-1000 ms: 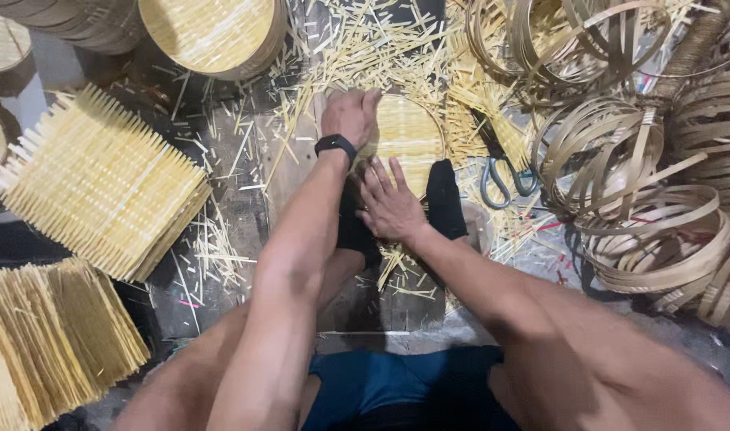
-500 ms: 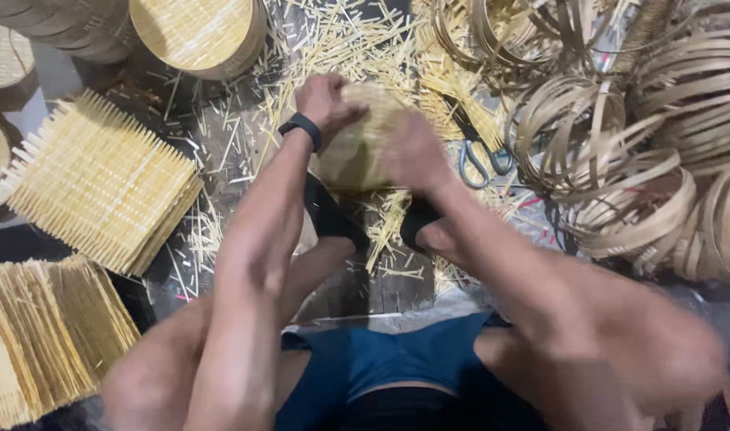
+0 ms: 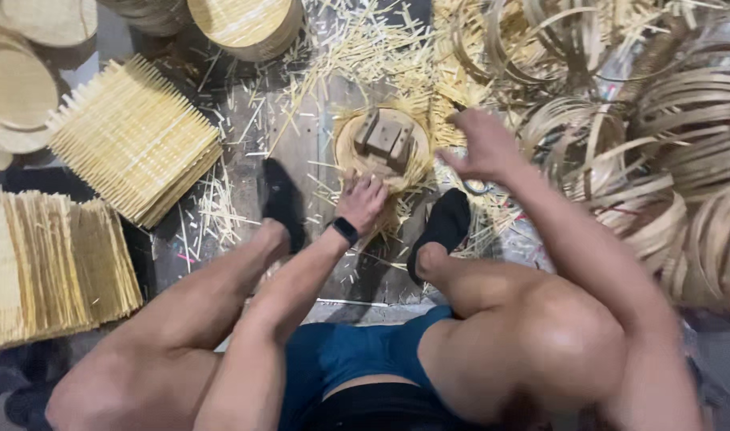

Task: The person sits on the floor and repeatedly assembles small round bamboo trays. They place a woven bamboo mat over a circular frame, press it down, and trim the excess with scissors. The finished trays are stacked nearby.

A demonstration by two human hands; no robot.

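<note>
Seated on the floor amid bamboo offcuts, legs drawn up, with black-socked feet planted either side of the work to frame it. Between them, a round woven bamboo disc lying flat with a small wooden block form on top, seemingly as a weight or template to keep the weave from shifting. Left hand, wristwatch just behind it, pressing fingers down on the disc's near rim, flat rather than clenched, pinning it. Right hand lifted at the disc's right side, fingers spread and holding nothing, blurred. Square woven mats stacked toward the floor's left edge, finished round discs at the far edge, coiled bamboo hoops heaped along the right edge, all close by.
</note>
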